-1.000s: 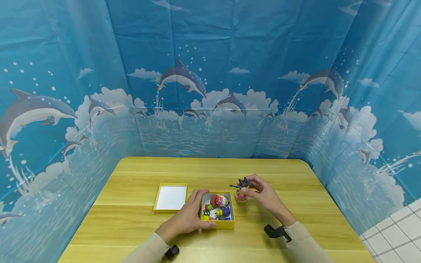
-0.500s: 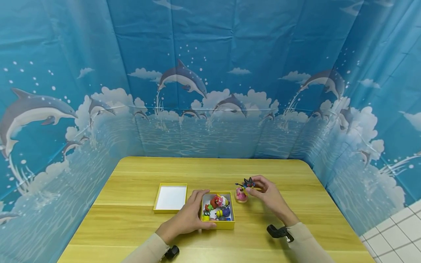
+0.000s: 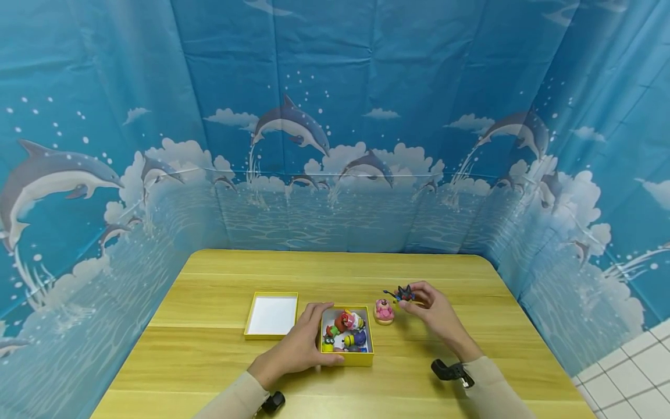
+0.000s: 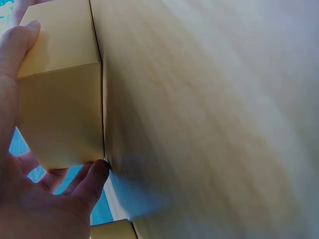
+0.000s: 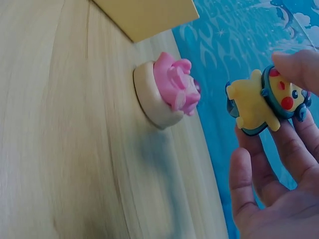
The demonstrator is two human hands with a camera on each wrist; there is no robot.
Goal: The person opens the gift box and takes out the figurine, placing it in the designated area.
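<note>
My left hand (image 3: 295,346) grips a yellow square box (image 3: 348,359), thumb along its front wall and fingers at the far side. Inside lie several toy figurines (image 3: 342,326), among them red, pink-and-white and yellow-and-blue ones. My right hand (image 3: 438,317) pinches a Pikachu figurine (image 3: 405,294) between thumb and fingers, raised above the table. In the right wrist view this figurine (image 5: 250,103) has a yellow body, red cheeks and a dark blue hood. A pink bear figurine (image 3: 384,313) on a cream base stands just right of the box.
A yellow-edged box lid (image 3: 271,336) with a white inside lies left of the box, behind my left hand. The wooden table (image 3: 209,372) meets a blue dolphin-print curtain (image 3: 324,221) at its back and sides.
My right hand has moved right with the Pikachu figurine, away from in front of the pink bear figurine, which now shows fully. The left hand and the box have stayed still.
</note>
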